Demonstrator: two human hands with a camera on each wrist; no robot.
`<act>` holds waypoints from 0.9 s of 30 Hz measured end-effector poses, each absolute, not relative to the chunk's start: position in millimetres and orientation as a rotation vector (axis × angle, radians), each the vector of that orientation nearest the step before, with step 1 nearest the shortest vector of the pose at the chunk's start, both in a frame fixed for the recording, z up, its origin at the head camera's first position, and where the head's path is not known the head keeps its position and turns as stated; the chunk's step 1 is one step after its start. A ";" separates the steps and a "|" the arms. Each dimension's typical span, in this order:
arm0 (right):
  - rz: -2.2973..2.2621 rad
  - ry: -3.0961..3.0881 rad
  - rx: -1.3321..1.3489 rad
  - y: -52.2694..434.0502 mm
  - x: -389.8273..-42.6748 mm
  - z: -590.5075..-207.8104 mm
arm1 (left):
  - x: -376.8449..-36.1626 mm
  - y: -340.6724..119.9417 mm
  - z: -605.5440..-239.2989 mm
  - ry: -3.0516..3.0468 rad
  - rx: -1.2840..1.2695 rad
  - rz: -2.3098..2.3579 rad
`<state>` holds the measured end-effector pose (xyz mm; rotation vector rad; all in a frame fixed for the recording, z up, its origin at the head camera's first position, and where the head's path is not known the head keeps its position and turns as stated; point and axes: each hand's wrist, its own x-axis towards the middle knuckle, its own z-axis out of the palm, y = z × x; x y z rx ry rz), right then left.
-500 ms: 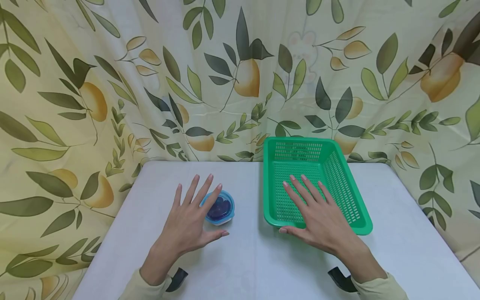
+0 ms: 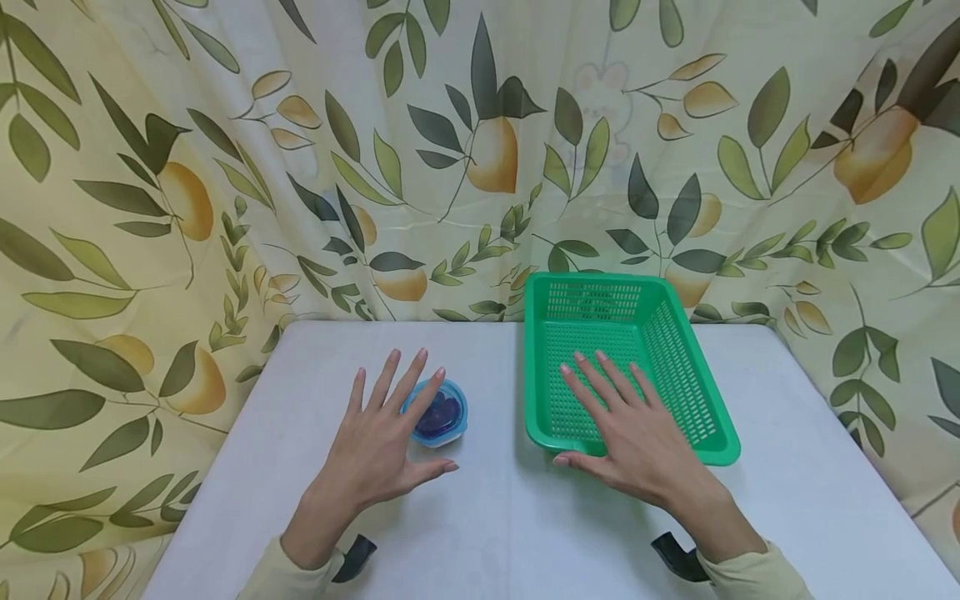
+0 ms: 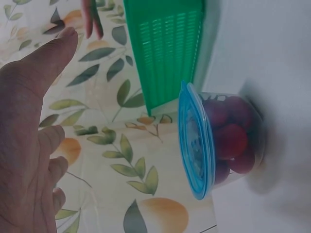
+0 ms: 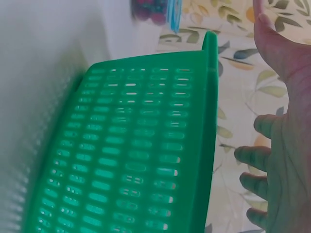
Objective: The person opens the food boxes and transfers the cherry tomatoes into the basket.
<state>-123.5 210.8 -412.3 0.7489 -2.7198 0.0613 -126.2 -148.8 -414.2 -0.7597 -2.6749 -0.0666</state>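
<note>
A clear tub (image 3: 238,138) with a blue lid (image 3: 197,141) stands upright on the table, and dark red round things show through its wall. From the head view, my left hand (image 2: 375,446) is spread above and beside this tub, partly covering it. The left wrist view shows a gap between that hand and the lid. On the right is a green perforated plastic basket (image 2: 534,367) with nothing inside it. My right hand (image 2: 641,442) hovers with spread fingers over the basket's near edge. Neither hand holds anything.
A white-covered table (image 2: 487,533) carries both containers, with the basket to the right of the tub. Behind it hangs a curtain (image 2: 300,167) printed with leaves and fruit. Dark wrist straps (image 2: 678,558) show at both sleeves.
My right hand has shifted very slightly left in the head view, along with a small drift of the whole scene. The left hand stays in place.
</note>
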 end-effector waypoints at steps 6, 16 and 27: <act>0.074 -2.732 0.776 206.0 -124.7 -418.5 | -125.3 -150.6 -416.5 -2.690 -0.754 -0.058; 0.137 -2.729 0.886 178.1 -131.2 -419.8 | -127.6 -155.3 -421.5 -2.669 -0.748 -0.039; 0.252 -2.656 1.039 127.7 -139.2 -418.2 | -132.2 -161.7 -428.4 -2.747 -0.722 -0.088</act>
